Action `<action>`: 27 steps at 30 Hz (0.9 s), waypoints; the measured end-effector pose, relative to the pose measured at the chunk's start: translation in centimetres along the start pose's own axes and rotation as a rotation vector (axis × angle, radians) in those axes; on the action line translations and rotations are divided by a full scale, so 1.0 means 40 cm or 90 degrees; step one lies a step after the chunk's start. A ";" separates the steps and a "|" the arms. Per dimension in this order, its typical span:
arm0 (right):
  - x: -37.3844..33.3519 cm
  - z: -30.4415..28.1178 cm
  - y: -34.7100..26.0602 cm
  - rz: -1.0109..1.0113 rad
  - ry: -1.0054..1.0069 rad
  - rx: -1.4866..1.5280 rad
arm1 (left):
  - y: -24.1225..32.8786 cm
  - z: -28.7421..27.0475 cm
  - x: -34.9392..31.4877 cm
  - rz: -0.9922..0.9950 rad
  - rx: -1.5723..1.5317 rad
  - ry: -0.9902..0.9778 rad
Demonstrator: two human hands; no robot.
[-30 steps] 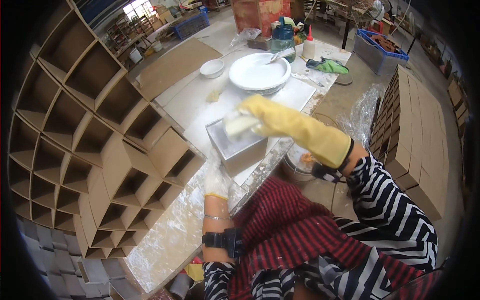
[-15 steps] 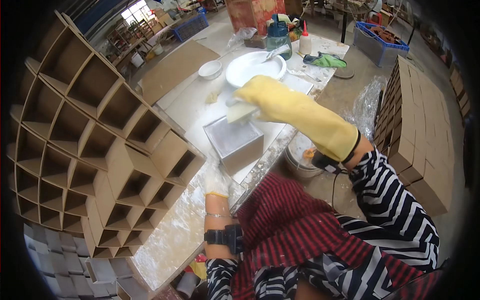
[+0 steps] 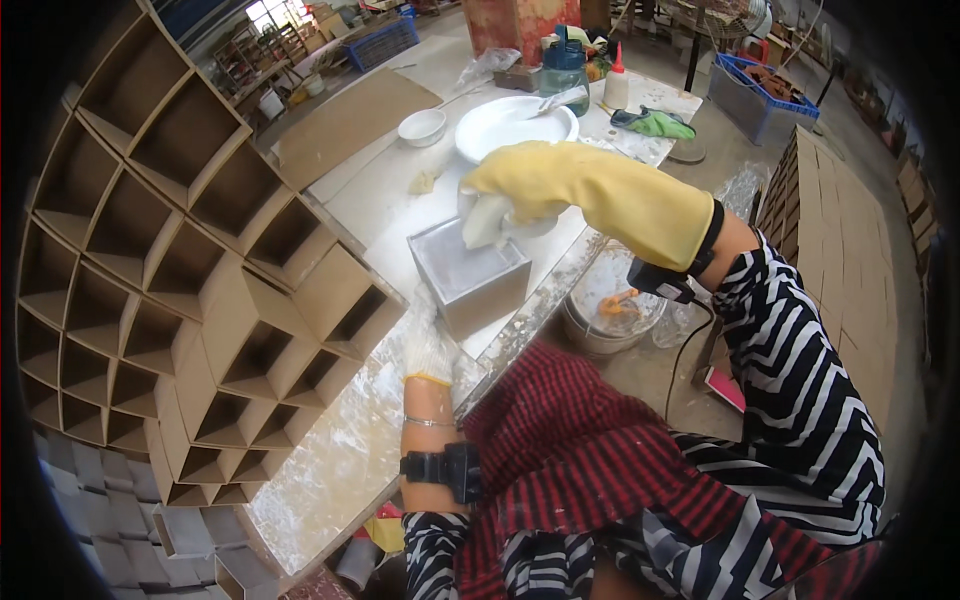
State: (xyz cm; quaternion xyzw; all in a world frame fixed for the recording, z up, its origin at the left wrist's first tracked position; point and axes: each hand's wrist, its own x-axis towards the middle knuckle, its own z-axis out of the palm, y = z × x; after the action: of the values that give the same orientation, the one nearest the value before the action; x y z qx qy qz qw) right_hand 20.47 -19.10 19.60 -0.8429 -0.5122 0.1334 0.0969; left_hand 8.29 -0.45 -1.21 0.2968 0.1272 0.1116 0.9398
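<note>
A box (image 3: 480,300) with brown sides and a wet-looking, whitish-grey top sits on the white work table near its front edge. My right hand (image 3: 510,190), in a long yellow rubber glove, is closed round a pale sponge (image 3: 486,222). The sponge's lower end meets the far part of the box top. My left hand (image 3: 428,348), in a thin white glove, is low at the box's left side; its fingers are blurred and partly hidden. Just beyond the right glove stands a white basin (image 3: 485,130) of white liquid, with a brush (image 3: 562,101) across its rim.
Brown open-fronted boxes (image 3: 190,265) are stacked high on the left, close to my left arm. A small white bowl (image 3: 422,126), a teal jug (image 3: 563,70), a glue bottle (image 3: 616,85) and a green cloth (image 3: 653,123) occupy the far table. A bucket (image 3: 610,310) stands right of the table.
The sponge has come down onto the far part of the box top, and my right wrist has shifted slightly right. My left hand stays beside the box. The view has shifted slightly.
</note>
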 end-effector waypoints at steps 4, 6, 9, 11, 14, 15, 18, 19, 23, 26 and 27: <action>-0.006 0.027 0.041 -0.015 -0.043 -0.001 | -0.008 0.009 0.018 -0.010 -0.006 -0.021; -0.021 0.034 0.030 -0.035 -0.051 -0.037 | -0.001 -0.017 0.019 -0.006 -0.004 -0.023; -0.059 0.032 0.047 -0.003 -0.066 0.023 | -0.003 -0.014 0.027 -0.011 0.003 -0.022; -0.031 0.101 0.129 -0.124 0.045 0.448 | 0.002 -0.035 0.025 0.002 0.007 0.010; -0.102 0.227 0.251 -0.211 0.317 0.933 | -0.008 0.035 0.020 -0.025 -0.031 -0.011; -0.117 0.231 0.206 -0.216 0.319 0.934 | -0.002 0.043 0.018 -0.023 -0.040 -0.010; -0.172 0.290 0.107 -0.084 0.459 1.084 | 0.051 0.151 -0.040 0.059 0.117 0.076; -0.188 0.325 0.100 -0.024 0.539 1.175 | 0.059 0.197 -0.060 0.161 0.192 0.056; -0.208 0.341 0.107 0.091 0.557 1.283 | 0.130 0.325 -0.087 0.320 0.600 -0.088; -0.230 0.322 0.079 0.166 0.560 1.292 | 0.120 0.389 -0.125 0.525 1.248 -0.151; -0.233 0.317 0.077 0.186 0.563 1.301 | 0.110 0.416 -0.128 0.468 1.371 -0.210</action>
State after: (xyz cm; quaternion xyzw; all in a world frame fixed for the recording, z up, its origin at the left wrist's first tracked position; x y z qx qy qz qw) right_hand 14.86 -28.46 7.83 -0.3930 0.0207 0.1899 0.8995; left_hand 7.95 -7.23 15.43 0.9764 -0.0624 0.1720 0.1144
